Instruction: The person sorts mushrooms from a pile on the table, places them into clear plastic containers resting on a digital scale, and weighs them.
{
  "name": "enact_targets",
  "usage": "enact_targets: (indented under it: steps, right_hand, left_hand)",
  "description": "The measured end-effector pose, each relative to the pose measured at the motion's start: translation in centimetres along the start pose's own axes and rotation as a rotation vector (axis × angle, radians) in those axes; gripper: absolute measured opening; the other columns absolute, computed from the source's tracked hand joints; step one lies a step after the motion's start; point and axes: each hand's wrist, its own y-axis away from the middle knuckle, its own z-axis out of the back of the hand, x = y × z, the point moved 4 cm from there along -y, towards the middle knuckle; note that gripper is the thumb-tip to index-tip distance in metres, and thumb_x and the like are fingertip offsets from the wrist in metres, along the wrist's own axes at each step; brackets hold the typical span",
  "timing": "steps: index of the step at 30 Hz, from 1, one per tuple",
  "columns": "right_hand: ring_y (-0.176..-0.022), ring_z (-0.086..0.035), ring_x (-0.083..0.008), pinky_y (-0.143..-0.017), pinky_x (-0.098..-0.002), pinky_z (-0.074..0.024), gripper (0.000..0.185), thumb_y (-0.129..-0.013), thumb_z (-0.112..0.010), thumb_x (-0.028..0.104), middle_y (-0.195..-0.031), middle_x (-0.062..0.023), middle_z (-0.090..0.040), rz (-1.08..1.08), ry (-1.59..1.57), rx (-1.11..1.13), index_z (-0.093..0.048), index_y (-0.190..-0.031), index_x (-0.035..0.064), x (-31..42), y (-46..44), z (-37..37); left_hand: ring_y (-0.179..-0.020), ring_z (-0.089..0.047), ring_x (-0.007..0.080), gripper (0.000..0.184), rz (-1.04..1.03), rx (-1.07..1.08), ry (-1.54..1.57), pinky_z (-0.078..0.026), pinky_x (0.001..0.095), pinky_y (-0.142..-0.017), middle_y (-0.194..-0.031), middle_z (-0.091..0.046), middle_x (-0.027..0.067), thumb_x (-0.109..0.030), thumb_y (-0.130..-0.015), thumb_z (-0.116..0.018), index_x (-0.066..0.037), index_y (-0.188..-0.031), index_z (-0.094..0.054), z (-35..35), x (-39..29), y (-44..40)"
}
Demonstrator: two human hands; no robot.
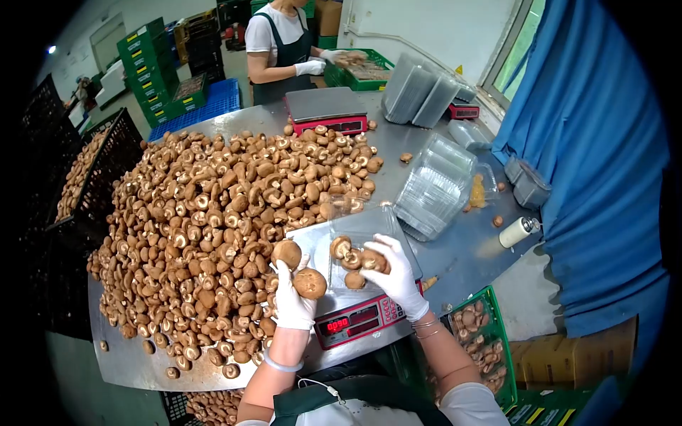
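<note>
My left hand (293, 302), in a white glove, is closed around two brown shiitake mushrooms, one with a broad round cap (310, 283), beside the scale's left edge. My right hand (395, 275), gloved too, curls its fingers on a shiitake mushroom (376, 261) over a clear plastic tray (341, 226). Inside that tray sit a few more shiitake mushrooms (354, 280). Under it stands a red digital scale (359, 321) with lit red digits. A large heap of loose shiitake mushrooms (206, 234) spreads to the left of my hands.
Stacked clear trays (437, 188) lie right of the scale, near a white cylindrical container (517, 233). A second scale (325, 106) stands at the back. Across the table, a co-worker (284, 53) handles a green crate (380, 71). Another green crate (508, 341) holds packed mushrooms at lower right.
</note>
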Motion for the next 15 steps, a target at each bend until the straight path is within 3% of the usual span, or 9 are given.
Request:
enact_targets:
  steps: [2, 3, 7, 12, 15]
  right_hand:
    - [-0.118, -0.047, -0.0308, -0.100, -0.0407, -0.0391, 0.040, -0.069, -0.077, 0.017, -0.120, -0.0123, -0.053, 0.129, 0.266, -0.020, -0.065, -0.106, 0.0078, 0.7, 0.3, 0.6]
    - [-0.115, -0.049, -0.0314, -0.098, -0.0428, -0.0403, 0.035, -0.068, -0.076, 0.016, -0.116, -0.0111, -0.057, 0.192, 0.205, -0.061, -0.068, -0.101, 0.0083, 1.4, 0.4, 0.7]
    - [-0.081, -0.061, -0.0241, -0.074, -0.0333, -0.0493, 0.018, -0.077, -0.069, 0.013, -0.093, -0.0062, -0.062, 0.323, 0.022, -0.053, -0.067, -0.094, 0.0071, 5.0, 0.0, 0.1]
    - [-0.075, -0.061, -0.0259, -0.067, -0.0352, -0.0488, 0.016, -0.074, -0.070, 0.010, -0.085, -0.0076, -0.060, 0.373, 0.168, -0.022, -0.064, -0.089, 0.0078, 4.9, -0.4, -1.1]
    - [-0.072, -0.060, -0.0257, -0.064, -0.0357, -0.0480, 0.011, -0.075, -0.068, 0.008, -0.083, -0.0077, -0.058, 0.399, 0.202, 0.010, -0.061, -0.084, 0.0080, 4.6, -0.4, -1.0]
  left_hand:
    - [-0.089, -0.058, 0.0197, 0.059, -0.069, -0.072, -0.022, -0.054, 0.0371, -0.078, -0.111, -0.056, 0.0106, -0.051, -0.091, -0.050, -0.001, -0.122, -0.047, -1.7, 0.6, 0.6]
    - [-0.089, -0.058, 0.0197, 0.059, -0.077, -0.076, -0.021, -0.054, 0.0371, -0.078, -0.111, -0.056, 0.0106, -0.051, -0.091, -0.050, -0.001, -0.122, -0.047, -2.0, 1.0, 0.7]
    - [-0.089, -0.058, 0.0185, 0.057, -0.115, -0.039, -0.093, -0.053, 0.0345, -0.078, -0.114, -0.055, 0.0099, -0.052, -0.092, -0.048, -0.005, -0.124, -0.046, -2.5, 2.6, 0.6]
    - [-0.093, -0.058, 0.0172, 0.055, -0.370, -0.034, -0.259, -0.051, 0.0311, -0.080, -0.114, -0.054, 0.0081, -0.053, -0.094, -0.044, -0.008, -0.126, -0.045, -5.2, 2.9, 1.9]
    - [-0.093, -0.058, 0.0180, 0.055, -0.388, -0.041, -0.295, -0.051, 0.0311, -0.082, -0.115, -0.053, 0.0081, -0.052, -0.095, -0.043, -0.008, -0.126, -0.045, -4.9, 3.5, 1.9]
